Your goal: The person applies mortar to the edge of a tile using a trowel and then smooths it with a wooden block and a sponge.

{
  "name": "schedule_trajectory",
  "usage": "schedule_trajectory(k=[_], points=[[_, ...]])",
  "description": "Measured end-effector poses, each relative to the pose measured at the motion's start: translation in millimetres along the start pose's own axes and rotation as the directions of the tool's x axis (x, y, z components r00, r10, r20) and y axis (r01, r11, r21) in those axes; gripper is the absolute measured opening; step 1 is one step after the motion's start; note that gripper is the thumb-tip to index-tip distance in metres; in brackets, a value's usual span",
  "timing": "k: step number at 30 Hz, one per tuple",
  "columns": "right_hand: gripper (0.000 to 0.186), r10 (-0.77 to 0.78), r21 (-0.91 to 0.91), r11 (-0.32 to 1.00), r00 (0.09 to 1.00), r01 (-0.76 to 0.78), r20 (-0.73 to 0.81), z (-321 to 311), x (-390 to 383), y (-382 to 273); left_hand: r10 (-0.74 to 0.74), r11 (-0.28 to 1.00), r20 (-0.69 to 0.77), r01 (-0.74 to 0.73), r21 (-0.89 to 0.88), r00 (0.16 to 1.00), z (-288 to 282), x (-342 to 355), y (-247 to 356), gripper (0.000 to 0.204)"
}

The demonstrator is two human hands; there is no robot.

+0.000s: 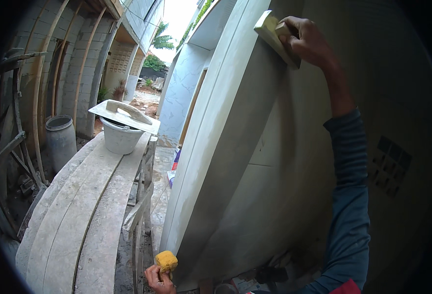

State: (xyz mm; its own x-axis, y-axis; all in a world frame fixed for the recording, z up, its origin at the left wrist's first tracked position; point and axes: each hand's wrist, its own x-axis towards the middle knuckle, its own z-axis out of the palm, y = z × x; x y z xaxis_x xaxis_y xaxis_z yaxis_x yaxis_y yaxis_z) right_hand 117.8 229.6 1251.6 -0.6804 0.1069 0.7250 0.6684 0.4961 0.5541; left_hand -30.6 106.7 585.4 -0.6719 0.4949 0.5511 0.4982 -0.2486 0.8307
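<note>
Up at the top, my right hand [306, 41] grips a pale hand float [270, 30] by its handle. The float lies against the upper part of the smooth grey wall edge [255, 73]. My right arm, in a blue sleeve, stretches up along the wall's right side. Low in the picture, my left hand [160, 280] pinches a yellow sponge [166, 261] close to the foot of the pale wall strip. Whether the sponge touches the wall I cannot tell.
A plank platform [74, 215] runs along the left. On it stands a grey bucket [119, 137] with a flat trowel [128, 115] across its rim. A grey barrel [60, 142] and wooden poles stand farther left. Rough timber supports [140, 210] stand between platform and wall.
</note>
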Motion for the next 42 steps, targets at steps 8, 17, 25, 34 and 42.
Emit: schedule_trajectory(k=[8, 17, 25, 34, 42], points=[[0.023, -0.388, 0.304, 0.909, 0.843, 0.284, 0.372, 91.9, -194.8, -133.3, -0.013, 0.999, -0.017, 0.012, -0.049, 1.0, -6.4, 0.1, -10.5, 0.013], [0.027, -0.156, -0.168, 0.979, 0.961, 0.119, -0.227, -5.3, -14.2, 1.4, -0.051, 0.995, 0.013, 0.052, -0.086, 0.999, -7.0, -5.9, -18.2, 0.012], [0.029, -0.215, 0.174, 0.963, 0.976, 0.208, 0.026, 88.5, -155.3, -113.1, -0.108, 0.981, 0.029, 0.111, -0.158, 0.994, -2.1, -8.2, -16.9, 0.015], [0.037, -0.091, 0.271, 0.958, 0.996, 0.089, -0.004, 67.1, -186.7, -122.5, -0.063, 0.989, 0.026, 0.066, -0.134, 0.998, -32.8, -25.8, -33.4, 0.015], [0.025, 0.16, 0.067, 0.986, 0.984, -0.155, -0.077, 21.1, -48.7, -62.8, -0.162, 0.971, 0.044, 0.167, -0.17, 0.986, -30.9, -25.0, -18.6, 0.017]])
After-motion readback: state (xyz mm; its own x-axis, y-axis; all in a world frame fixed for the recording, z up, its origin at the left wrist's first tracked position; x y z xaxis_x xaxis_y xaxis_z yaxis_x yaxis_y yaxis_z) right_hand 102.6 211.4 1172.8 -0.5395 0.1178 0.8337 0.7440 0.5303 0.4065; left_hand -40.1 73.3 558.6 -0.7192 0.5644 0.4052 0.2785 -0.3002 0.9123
